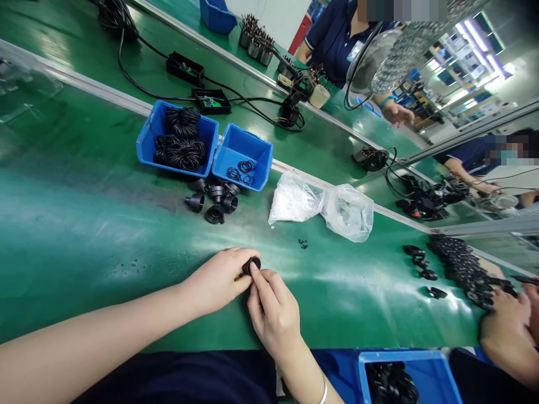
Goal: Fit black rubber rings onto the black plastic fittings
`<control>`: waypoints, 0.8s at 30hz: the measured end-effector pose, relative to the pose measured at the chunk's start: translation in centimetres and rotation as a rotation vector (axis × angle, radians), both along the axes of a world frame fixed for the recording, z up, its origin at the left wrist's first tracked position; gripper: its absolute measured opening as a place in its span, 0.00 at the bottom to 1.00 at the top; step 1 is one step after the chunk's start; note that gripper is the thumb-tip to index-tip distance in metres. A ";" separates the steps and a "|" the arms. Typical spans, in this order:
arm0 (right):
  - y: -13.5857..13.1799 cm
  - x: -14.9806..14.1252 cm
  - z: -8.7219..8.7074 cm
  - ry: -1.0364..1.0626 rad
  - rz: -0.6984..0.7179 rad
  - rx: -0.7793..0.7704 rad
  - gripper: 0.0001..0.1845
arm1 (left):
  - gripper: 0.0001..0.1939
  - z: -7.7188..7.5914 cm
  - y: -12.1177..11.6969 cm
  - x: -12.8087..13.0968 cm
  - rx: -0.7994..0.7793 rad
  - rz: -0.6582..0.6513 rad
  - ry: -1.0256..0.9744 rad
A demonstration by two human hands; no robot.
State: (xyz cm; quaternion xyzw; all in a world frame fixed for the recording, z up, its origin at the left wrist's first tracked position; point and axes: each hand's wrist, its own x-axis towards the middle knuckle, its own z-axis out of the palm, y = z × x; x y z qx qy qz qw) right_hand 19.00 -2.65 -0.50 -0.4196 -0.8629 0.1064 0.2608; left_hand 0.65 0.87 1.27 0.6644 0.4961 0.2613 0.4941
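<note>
My left hand [223, 278] is closed around a small round black plastic cap [248, 266], its open end facing up. Just over the green tabletop, my right hand [273, 311] meets it, index finger at the rim and fingers pinched together. Whatever lies between those right fingertips is hidden. Beyond my hands sits a small group of similar black plastic caps [215, 214]. Several tiny black rings [303, 244] lie on the green table [353, 303] to the right.
One blue bin [145, 143] holds bundled black rings; a smaller blue bin [263, 168] has a few loose. Beside them lies a clear bag of white pieces [292, 202]. A co-worker's hand [505, 308] rests near piled black parts [458, 266]. A blue crate [438, 373] stands below the edge.
</note>
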 end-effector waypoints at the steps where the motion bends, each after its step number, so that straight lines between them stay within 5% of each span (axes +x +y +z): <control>1: 0.0 0.1 0.0 0.016 0.000 -0.005 0.33 | 0.19 0.0 0.0 0.0 -0.014 -0.001 -0.008; 24: -0.4 0.3 -0.1 -0.072 0.015 0.040 0.35 | 0.19 -0.6 -0.1 -0.1 0.021 0.013 -0.051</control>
